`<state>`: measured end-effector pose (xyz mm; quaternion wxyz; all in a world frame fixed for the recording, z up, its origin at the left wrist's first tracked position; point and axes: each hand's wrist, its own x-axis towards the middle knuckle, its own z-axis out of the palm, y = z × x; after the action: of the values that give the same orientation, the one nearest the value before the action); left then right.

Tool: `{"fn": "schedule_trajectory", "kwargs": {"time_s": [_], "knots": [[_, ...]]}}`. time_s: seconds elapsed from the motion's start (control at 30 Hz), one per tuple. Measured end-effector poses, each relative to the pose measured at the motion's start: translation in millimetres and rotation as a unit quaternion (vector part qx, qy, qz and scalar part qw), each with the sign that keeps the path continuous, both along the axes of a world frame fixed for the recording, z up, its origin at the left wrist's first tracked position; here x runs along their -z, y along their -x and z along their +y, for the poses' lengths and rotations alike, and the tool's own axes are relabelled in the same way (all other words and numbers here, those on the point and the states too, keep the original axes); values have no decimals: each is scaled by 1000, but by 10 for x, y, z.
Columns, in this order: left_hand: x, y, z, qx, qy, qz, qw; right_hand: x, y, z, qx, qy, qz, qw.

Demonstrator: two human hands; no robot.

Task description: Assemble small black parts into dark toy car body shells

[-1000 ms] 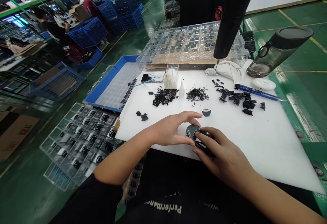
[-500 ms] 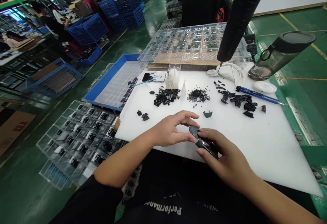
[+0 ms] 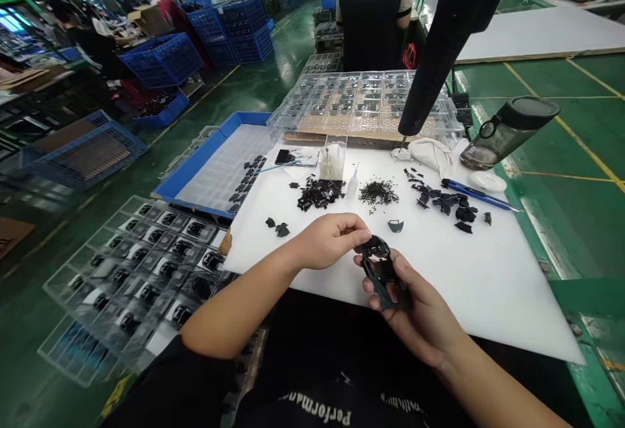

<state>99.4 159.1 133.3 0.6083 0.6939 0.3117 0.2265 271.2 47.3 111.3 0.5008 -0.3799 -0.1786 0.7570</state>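
My right hand (image 3: 415, 304) is wrapped round a dark plastic housing (image 3: 381, 270), its hollow inner side turned up and its long shape tilted. At the housing's far end my left hand (image 3: 336, 239) is closed in a pinch, thumb and forefinger at the rim. Whether a small part is between those fingertips is hidden. Just beyond lies a small dark green curved piece (image 3: 396, 226) on the white work board (image 3: 488, 285). Farther back are a heap of black clips (image 3: 319, 193) and a pile of tiny black pins or screws (image 3: 378, 192).
A hanging black electric screwdriver (image 3: 430, 57) reaches down at the right. Behind are a clear parts tray (image 3: 361, 99), a bottle (image 3: 510, 131) and a blue-handled tool (image 3: 481, 195). Left stand a blue bin (image 3: 170, 184) and stacked trays (image 3: 141, 265). A person (image 3: 375, 17) stands ahead.
The housing has been turned over, from its glossy outer side to its hollow inside. My left fingers have closed to a pinch at its end. The view has shifted slightly.
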Motion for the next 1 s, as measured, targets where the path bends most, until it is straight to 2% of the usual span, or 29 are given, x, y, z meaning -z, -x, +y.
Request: {"fn": "schedule_trajectory", "kwargs": {"time_s": [0.13,0.37,0.57,0.8,0.9,1.0], "knots": [[35,38,35,18,30,15,999,7,160,-38,41,56,58,996],[-38,54,64,67,14,57,996,-32,352,-25,98,122,128,979],[-101,16,113,95,-15,115,989,-15,456,-46,147,144,164,965],[21,-56,158,128,-15,138,982,104,492,-30,207,127,202,949],[-67,-46,262,88,-91,120,985,117,508,-15,226,129,214,942],[-370,-118,478,-6,-172,25,985,103,523,-12,238,134,229,934]]}}
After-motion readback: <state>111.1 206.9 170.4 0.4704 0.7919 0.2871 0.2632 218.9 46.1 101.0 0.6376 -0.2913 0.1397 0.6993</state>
